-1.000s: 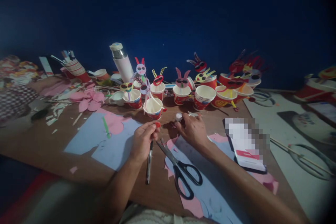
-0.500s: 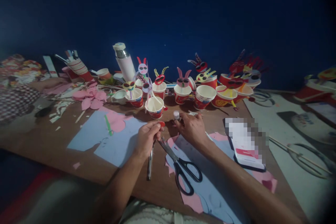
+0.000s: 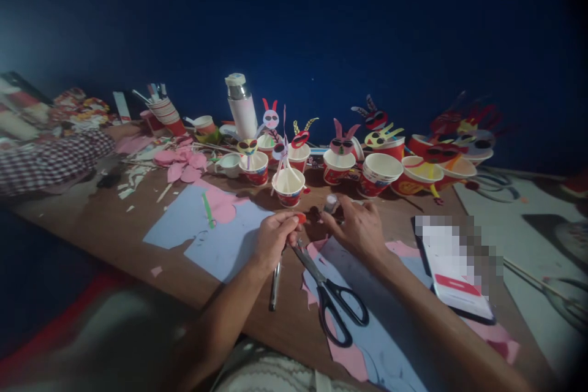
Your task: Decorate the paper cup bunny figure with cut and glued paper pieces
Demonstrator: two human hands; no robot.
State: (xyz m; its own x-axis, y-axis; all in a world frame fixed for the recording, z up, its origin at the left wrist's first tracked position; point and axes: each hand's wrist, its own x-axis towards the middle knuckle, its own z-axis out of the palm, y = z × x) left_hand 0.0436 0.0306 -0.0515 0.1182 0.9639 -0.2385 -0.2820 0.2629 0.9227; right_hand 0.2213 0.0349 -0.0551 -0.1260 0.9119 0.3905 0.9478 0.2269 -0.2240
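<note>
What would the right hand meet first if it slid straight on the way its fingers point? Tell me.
The right hand points up-left; its fingertips are already at the small white-capped bottle. That comes first, though depth is unclear.

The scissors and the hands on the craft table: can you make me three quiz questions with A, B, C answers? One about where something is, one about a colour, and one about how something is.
1. Where do the scissors lie?
A. Inside a paper cup
B. On the table, between the person's forearms
C. Leaning on the flask

2. What colour are the scissor handles?
A. Black
B. Yellow
C. Green

3. How is the left hand?
A. Flat and empty on the table
B. Holding up a cup
C. Pinching a small red piece, with a pen under it

Answers:
1. B: the scissors rest near the table's front edge, on blue and pink paper, with an arm on either side.
2. A: both handle loops look black.
3. C: the fingers close on the red bit, and the pen sticks out below the hand.
</note>
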